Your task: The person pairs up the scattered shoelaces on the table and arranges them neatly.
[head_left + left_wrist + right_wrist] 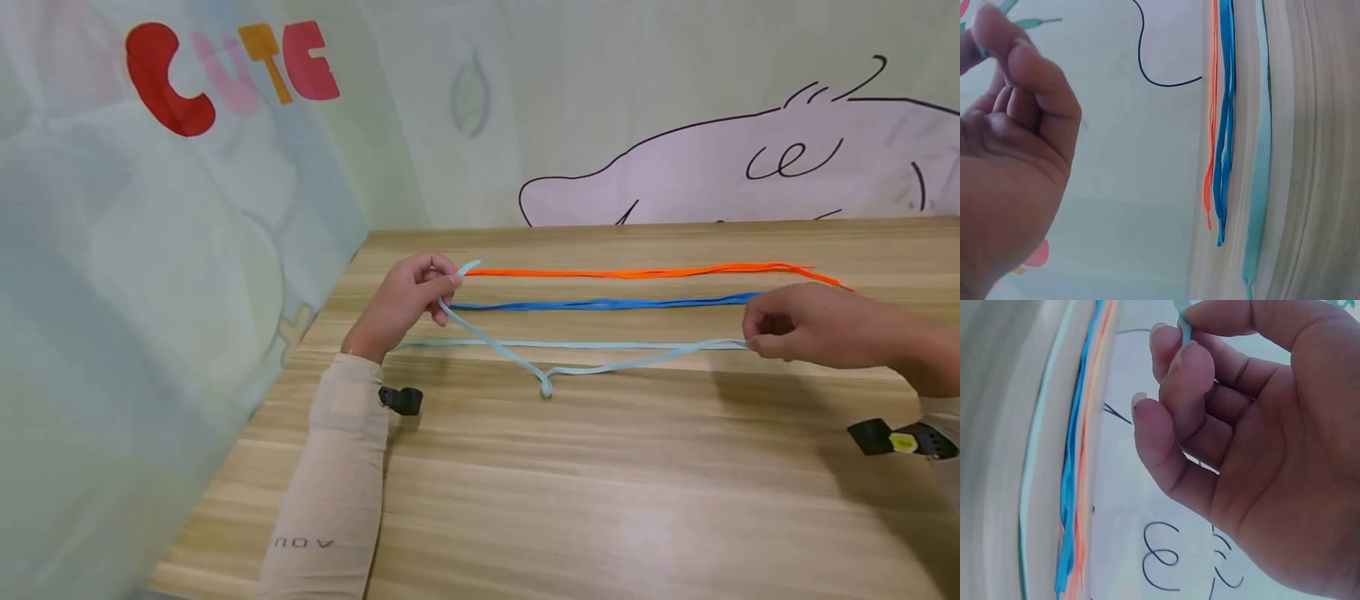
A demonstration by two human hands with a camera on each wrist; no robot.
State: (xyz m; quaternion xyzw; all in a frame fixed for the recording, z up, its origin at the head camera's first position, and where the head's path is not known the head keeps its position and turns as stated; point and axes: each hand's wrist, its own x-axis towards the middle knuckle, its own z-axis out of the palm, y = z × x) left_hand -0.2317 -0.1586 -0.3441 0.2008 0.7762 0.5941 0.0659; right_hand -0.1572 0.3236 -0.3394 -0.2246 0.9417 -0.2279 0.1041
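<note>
A light blue shoelace hangs between both hands, dipping to a small loop or knot at its lowest point. Thumb and fingers of the left hand pinch it near one end, whose tip pokes out past the fingers. On the other side the right hand pinches it between thumb and fingertips; the right wrist view shows a short piece of lace there. Below and behind the held lace, a second light blue shoelace lies straight across the table.
Beyond it on the wooden table lie blue shoelaces and orange shoelaces, stretched out side by side. A printed cloth hangs at the back and along the left edge.
</note>
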